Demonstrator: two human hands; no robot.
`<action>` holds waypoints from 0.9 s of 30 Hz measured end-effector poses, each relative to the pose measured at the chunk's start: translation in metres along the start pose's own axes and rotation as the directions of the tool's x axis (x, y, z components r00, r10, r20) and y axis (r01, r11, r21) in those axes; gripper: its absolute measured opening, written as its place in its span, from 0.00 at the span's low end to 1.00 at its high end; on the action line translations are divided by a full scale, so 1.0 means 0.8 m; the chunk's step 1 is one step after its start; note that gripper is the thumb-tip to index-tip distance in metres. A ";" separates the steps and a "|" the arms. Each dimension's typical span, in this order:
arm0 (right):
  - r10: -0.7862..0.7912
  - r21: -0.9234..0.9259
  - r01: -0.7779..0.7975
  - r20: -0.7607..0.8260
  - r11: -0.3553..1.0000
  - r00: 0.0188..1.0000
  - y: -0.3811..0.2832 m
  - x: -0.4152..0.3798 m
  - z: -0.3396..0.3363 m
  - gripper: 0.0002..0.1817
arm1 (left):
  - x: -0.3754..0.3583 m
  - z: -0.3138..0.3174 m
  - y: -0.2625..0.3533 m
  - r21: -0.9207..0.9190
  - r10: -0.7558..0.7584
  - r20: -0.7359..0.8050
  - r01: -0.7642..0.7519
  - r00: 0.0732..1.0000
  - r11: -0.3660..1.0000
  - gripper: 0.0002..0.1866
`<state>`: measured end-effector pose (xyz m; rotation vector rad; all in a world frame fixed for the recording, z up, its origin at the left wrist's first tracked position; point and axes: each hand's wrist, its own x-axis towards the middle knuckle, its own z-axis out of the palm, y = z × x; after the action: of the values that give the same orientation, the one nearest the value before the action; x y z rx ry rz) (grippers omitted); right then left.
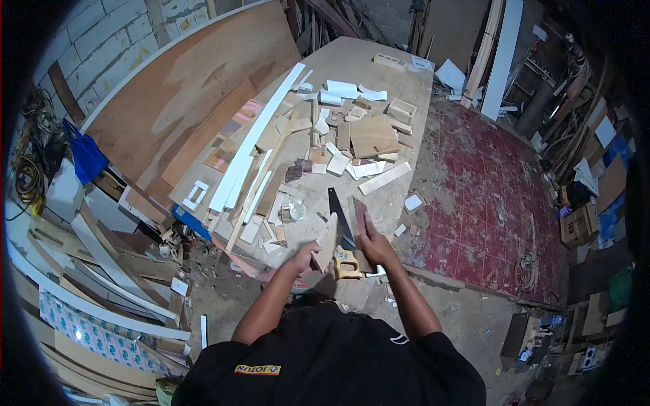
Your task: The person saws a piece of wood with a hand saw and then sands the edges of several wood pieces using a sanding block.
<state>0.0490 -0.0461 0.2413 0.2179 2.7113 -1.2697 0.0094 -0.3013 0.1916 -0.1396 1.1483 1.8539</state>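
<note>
Near the table's front edge, my left hand (306, 258) is closed on a light-coloured wooden piece (328, 242), which is tilted. My right hand (376, 246) grips a narrow wooden board (356, 211), its fingers lying along the board's side. Between the two hands lies a handsaw (348, 261) with a yellow handle toward me and a dark blade pointing up the table. Part of the blade is covered by the wooden piece at my left. A clear plastic cup or bag (294, 211) sits just beyond my left hand.
The worktable (325, 57) carries long white strips (257, 142), a square wooden panel (374, 136), white rolls (340, 89) and several offcuts. A large plywood sheet (196, 74) leans at the left. Red tiled floor (474, 189) lies right; stacked boards (101, 257) stand at lower left.
</note>
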 end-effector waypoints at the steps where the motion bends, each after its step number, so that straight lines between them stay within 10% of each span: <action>1: 0.015 0.035 -0.016 0.045 0.999 0.999 -0.003 0.007 0.024 0.47 | 0.015 -0.018 -0.001 0.002 0.002 0.004 -0.002 1.000 1.000 0.32; 5: -0.192 0.149 0.195 -0.038 0.969 0.981 -0.027 0.029 0.086 0.46 | 0.010 -0.010 0.027 0.707 0.190 0.122 -0.220 0.974 0.672 0.54; 8: 0.111 0.846 -0.299 0.279 0.442 0.954 -0.049 0.050 0.064 0.30 | 0.011 -0.014 0.020 0.937 0.272 0.207 -0.270 0.940 0.220 0.52; 13: 0.108 0.945 -0.245 0.226 0.216 0.968 -0.057 0.070 0.087 0.30 | 0.012 -0.027 0.071 0.901 0.121 0.251 -0.277 0.960 0.335 0.46; 19: 0.253 0.971 0.007 -0.069 0.239 0.965 -0.127 0.076 0.132 0.25 | 0.029 -0.062 0.095 0.891 0.525 0.173 -0.360 0.833 0.278 0.50; 27: 0.148 0.937 -0.269 0.240 0.223 0.959 -0.101 0.078 0.137 0.36 | 0.015 -0.089 0.158 0.947 0.489 0.317 -0.246 0.812 -0.206 0.56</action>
<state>-0.0203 -0.1773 0.2206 0.5832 1.2720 -2.5603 -0.1159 -0.3652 0.2278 1.1120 2.6777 0.8005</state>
